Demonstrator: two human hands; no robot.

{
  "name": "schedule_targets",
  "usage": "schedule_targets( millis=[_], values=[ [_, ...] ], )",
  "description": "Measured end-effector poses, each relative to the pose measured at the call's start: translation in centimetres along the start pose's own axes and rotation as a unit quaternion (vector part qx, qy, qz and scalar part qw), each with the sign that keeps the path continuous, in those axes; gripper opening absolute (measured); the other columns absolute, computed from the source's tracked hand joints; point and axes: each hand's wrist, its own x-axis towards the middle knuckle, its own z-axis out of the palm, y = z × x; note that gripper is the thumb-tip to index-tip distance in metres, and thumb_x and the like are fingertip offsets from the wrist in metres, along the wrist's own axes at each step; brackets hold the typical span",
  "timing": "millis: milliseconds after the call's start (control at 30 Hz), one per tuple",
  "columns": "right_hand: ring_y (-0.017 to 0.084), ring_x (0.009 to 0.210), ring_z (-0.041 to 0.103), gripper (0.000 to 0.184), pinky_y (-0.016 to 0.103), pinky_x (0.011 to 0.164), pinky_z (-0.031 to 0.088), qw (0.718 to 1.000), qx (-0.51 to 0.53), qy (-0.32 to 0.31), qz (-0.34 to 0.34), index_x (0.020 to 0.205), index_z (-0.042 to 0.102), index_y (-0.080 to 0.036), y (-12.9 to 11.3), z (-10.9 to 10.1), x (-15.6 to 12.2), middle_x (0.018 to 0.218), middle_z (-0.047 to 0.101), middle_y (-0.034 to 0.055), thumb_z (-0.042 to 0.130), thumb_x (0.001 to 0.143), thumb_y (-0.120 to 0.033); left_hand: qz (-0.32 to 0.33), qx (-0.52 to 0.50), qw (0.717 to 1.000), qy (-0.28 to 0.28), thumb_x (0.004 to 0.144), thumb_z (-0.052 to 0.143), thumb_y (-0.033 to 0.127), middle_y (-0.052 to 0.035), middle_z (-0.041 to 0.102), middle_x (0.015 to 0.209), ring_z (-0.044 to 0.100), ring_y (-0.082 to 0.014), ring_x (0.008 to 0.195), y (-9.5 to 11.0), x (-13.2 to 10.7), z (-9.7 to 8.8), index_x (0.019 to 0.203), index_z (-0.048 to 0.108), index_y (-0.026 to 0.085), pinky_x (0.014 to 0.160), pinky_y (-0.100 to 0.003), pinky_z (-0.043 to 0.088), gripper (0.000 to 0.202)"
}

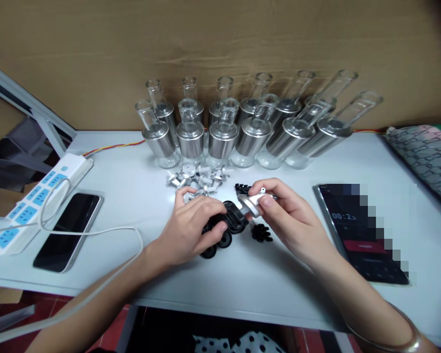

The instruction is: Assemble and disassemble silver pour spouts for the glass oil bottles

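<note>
My left hand [198,223] is closed, thumb and fingers pinching a black plastic cap [237,215]. In my right hand [288,215] a silver metal spout piece [250,206] is pinched between thumb and fingers. Its round flange tilts toward the black cap, and the two parts meet or nearly meet; I cannot tell whether they are joined. Under my left hand lie several black round caps [208,252], partly hidden. Small black toothed pieces [261,233] lie below and behind my right fingertips. A heap of silver spout pieces [200,175] lies just beyond my left hand.
Two rows of glass bottles with steel sleeves [190,142] stand at the back against cardboard [220,39]. On the left are a power strip [64,169], a phone [68,233] and a white cable [95,232]. Another phone [356,230] lies right, near patterned cloth [422,152].
</note>
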Motion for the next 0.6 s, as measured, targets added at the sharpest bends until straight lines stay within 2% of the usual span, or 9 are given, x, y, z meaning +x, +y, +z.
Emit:
schedule_targets(
  millis=[267,433,600],
  values=[
    [0.011,0.064,0.054,0.017,0.022,0.060,0.044,1.000,-0.006,0.000,-0.001,0.093,0.057,-0.023,-0.17,0.15,-0.10,0.075,0.056,-0.0017,0.054,0.091,-0.040,-0.012,-0.002,1.000,-0.004,0.094,0.044,0.022,0.0008,0.068,0.087,0.065,-0.0128,0.078,0.22,0.06,-0.07,0.097,0.044,0.020,0.096,-0.038,0.027,0.004],
    [0.010,0.062,0.052,0.017,0.021,0.058,0.043,0.999,-0.045,-0.003,-0.005,0.091,0.058,-0.023,-0.41,0.28,-0.24,0.071,0.054,-0.0025,0.055,0.090,-0.039,-0.008,-0.003,1.000,-0.020,0.095,0.043,0.024,-0.0001,0.068,0.090,0.064,-0.0125,0.080,0.25,-0.02,0.01,0.099,0.045,0.019,0.097,-0.037,0.026,0.006],
    [0.009,0.061,0.052,0.014,0.019,0.058,0.043,0.998,-0.065,-0.007,-0.020,0.091,0.058,-0.023,-0.48,0.20,-0.01,0.069,0.053,-0.0032,0.054,0.091,-0.036,-0.014,-0.012,1.000,-0.011,0.097,0.042,0.026,-0.0005,0.068,0.089,0.064,-0.0127,0.081,0.37,-0.03,-0.12,0.099,0.046,0.019,0.097,-0.038,0.026,0.008]
  ],
)
